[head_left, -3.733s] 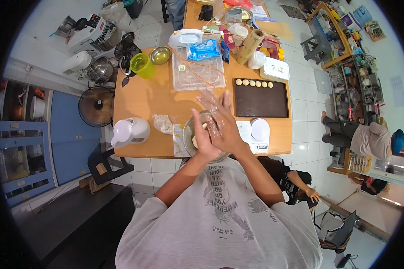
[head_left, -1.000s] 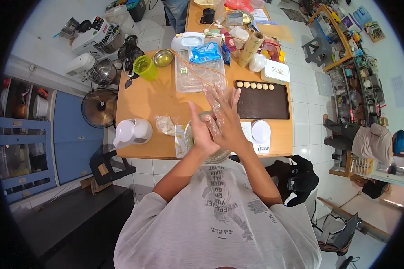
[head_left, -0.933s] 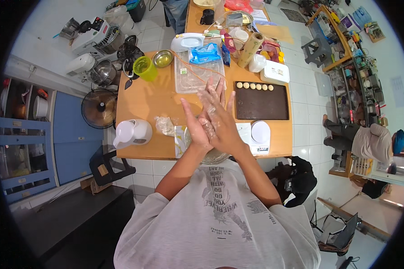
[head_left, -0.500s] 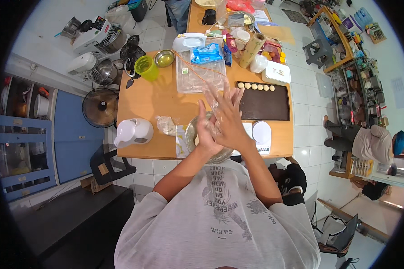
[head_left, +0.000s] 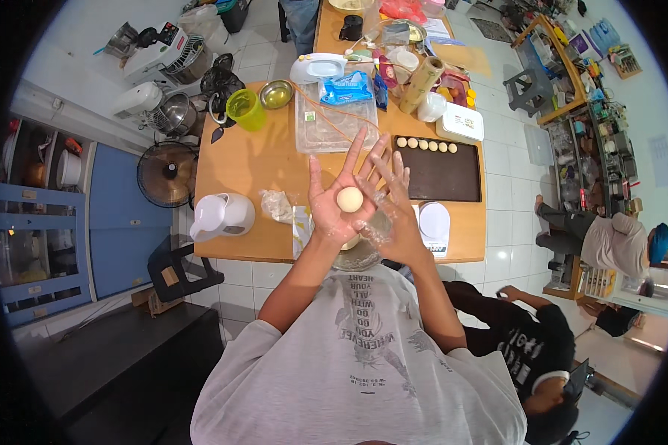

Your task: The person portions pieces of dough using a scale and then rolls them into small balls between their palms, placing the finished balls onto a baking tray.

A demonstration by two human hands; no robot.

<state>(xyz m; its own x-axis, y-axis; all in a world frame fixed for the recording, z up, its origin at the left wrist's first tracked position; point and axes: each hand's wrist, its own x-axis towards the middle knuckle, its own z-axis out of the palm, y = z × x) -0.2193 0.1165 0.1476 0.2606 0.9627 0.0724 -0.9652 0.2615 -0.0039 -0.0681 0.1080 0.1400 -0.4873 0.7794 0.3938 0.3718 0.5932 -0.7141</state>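
Observation:
A smooth, pale dough ball [head_left: 350, 199] rests on the upturned palm of my left hand [head_left: 326, 209], whose fingers are spread out flat under it. Alongside, my right hand [head_left: 393, 221] is open with its fingers apart and nothing in them, overlapping the edge of the left palm. Both hands look dusted with flour. Below them a metal bowl [head_left: 358, 258] is partly hidden; a bit of pale dough shows in it. To the right, a dark baking tray [head_left: 441, 178] bears a row of several small dough balls [head_left: 427, 144] along its far edge.
A white kitchen scale [head_left: 433, 222] stands right of the bowl; a white jug [head_left: 223, 216] and plastic bag [head_left: 276, 206] stand left. Beyond are a clear plastic container [head_left: 326, 132], a green cup [head_left: 246, 110] and a white box [head_left: 460, 122]. A person in black [head_left: 534, 341] is at my right.
My palms, pressed together before, have come apart and reveal the dough ball on the left one. The person in black has moved out from the table's edge at the lower right.

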